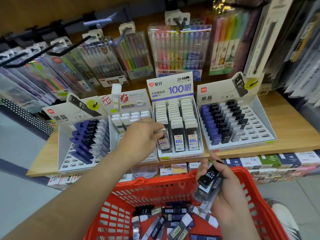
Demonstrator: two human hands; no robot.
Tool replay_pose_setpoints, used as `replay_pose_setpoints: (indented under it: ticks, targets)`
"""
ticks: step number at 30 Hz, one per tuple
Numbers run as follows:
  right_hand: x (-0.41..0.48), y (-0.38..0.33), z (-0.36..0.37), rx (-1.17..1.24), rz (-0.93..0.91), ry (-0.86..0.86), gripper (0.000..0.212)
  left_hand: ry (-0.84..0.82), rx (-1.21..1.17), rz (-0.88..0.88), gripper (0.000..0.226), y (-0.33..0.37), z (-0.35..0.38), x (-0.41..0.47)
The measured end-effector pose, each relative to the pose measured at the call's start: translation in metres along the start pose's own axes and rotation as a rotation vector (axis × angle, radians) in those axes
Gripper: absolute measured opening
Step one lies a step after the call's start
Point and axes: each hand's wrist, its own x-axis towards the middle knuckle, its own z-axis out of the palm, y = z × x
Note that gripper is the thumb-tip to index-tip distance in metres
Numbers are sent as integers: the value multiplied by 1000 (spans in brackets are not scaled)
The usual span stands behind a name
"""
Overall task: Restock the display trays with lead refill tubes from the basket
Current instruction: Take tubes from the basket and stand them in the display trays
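Red basket point(152, 183) of refill tubes point(173, 211)

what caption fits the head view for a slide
Left hand pinches a white-capped refill tube at the 2B tray; right hand holds spare tubes over the red basket.

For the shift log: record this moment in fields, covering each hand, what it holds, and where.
left hand: pinches a white-capped tube at the front of the middle tray, left column
right hand: grips a bundle of tubes, black HB 0.7 on top, above the basket
basket: red, loose tubes inside
right tray: many slots empty
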Motion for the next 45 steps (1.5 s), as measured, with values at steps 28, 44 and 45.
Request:
replay_pose_setpoints:
  ticks: [28,44,45]
  targets:
    - [-5,16,19,-218,-133,39,24,-233,-704,-587,10,58,11,-41]
    - [-11,10,21,18,-182,210,22,74,-919,-685,20,95,-20,-127]
    - [-13,7,22,66,-160,199,24,108,-976,-705,23,92,-26,-130]
